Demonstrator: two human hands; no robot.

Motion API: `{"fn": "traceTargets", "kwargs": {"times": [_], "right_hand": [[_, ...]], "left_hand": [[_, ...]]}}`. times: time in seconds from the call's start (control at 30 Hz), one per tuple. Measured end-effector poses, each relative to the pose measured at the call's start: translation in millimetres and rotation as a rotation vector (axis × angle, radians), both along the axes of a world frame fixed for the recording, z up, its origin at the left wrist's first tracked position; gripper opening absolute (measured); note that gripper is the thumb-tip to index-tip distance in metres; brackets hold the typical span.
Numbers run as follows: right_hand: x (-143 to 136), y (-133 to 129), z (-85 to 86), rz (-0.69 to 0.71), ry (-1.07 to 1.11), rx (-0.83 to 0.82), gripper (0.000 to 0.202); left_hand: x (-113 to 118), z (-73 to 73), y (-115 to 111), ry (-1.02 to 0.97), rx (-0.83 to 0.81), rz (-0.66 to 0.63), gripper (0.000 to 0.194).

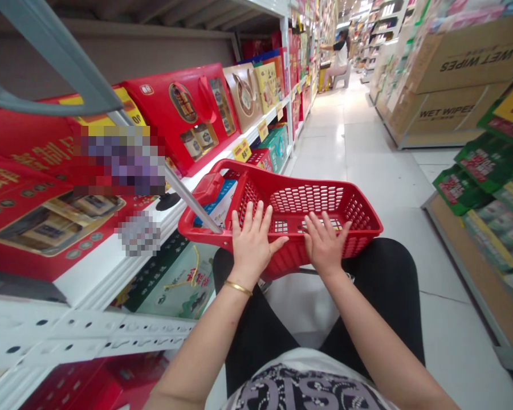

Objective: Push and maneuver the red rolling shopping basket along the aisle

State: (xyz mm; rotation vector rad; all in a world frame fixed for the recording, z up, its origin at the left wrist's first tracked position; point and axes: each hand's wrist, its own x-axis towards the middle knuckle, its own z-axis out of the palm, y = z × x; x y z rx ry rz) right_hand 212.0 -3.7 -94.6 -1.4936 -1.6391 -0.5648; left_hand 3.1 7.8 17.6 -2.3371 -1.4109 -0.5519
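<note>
A red plastic shopping basket [277, 259] on a frame stands in front of my knees, its slotted walls showing no goods in the main part. My left hand [252, 230] lies flat at its near rim with the fingers spread and holds nothing. Beside it, my right hand [327, 242] rests at the same rim, fingers stretched out. A grey metal handle bar [188, 196] rises from the basket's left end toward the upper left. Behind a red divider at that end sits a blue and white flat item [224, 199], partly hidden.
Red gift boxes [183, 114] with price tags line the white shelf [132, 270] close on my left. To the right stand wet wipes cartons [448, 108] and green packages [465, 182] on low platforms. A tiled aisle [329, 136] runs ahead to a seated person [340, 60].
</note>
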Motion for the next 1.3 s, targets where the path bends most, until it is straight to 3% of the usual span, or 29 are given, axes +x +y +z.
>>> {"fn": "traceTargets", "kwargs": {"times": [0.1,0.17,0.37,0.43,0.53,0.67,0.77,0.83,1.0,1.07,1.13,1.23,1.3], "right_hand": [[24.8,-6.4,-11.0,-0.162,0.129,0.022,0.045],[21.9,-5.5,-10.2,-0.175,0.187,0.041,0.043],[-42.7,5.2,16.4,0.177,0.024,0.002,0.044],[-48.3,6.2,20.5,0.213,-0.006,0.003,0.045],[-24.8,4.1,12.2,0.137,-0.022,0.007,0.046],[28.1,0.7,-10.6,-0.098,0.058,0.063,0.047],[37.4,0.8,-13.5,-0.183,0.154,0.093,0.049],[21.7,2.1,-6.8,-0.135,0.153,0.072,0.051],[-20.8,6.2,8.9,0.146,-0.049,0.015,0.051],[-10.0,5.1,3.6,0.141,-0.077,0.02,0.05],[18.9,2.3,-9.1,0.061,-0.066,0.031,0.048],[71.6,-0.9,-29.5,-0.215,0.123,0.115,0.047],[91.7,-0.1,-35.3,-0.364,0.31,0.175,0.053]], "left_hand": [[3.7,0.9,-2.8,-0.028,-0.002,0.014,0.068],[6.8,0.2,-4.2,-0.044,0.001,0.03,0.062],[11.3,-4.3,-6.2,-0.068,0.007,0.044,0.057],[10.7,-5.4,-7.2,-0.063,0.005,0.043,0.058],[9.4,-6.3,-8.5,-0.052,0.005,0.041,0.059],[9.4,-7.6,-8.5,-0.048,0.007,0.034,0.059],[10.6,-8.0,-8.2,-0.072,0.009,0.035,0.059],[11.5,-7.9,-8.3,-0.086,0.014,0.036,0.058],[12.1,-6.4,-9.3,-0.086,0.021,0.03,0.058],[11.7,-5.9,-9.7,-0.077,0.015,0.027,0.057],[11.3,-5.8,-10.1,-0.068,0.01,0.031,0.057],[11.3,-6.8,-10.2,-0.068,0.007,0.036,0.057],[11.8,-7.6,-9.7,-0.081,0.003,0.038,0.057]]}}
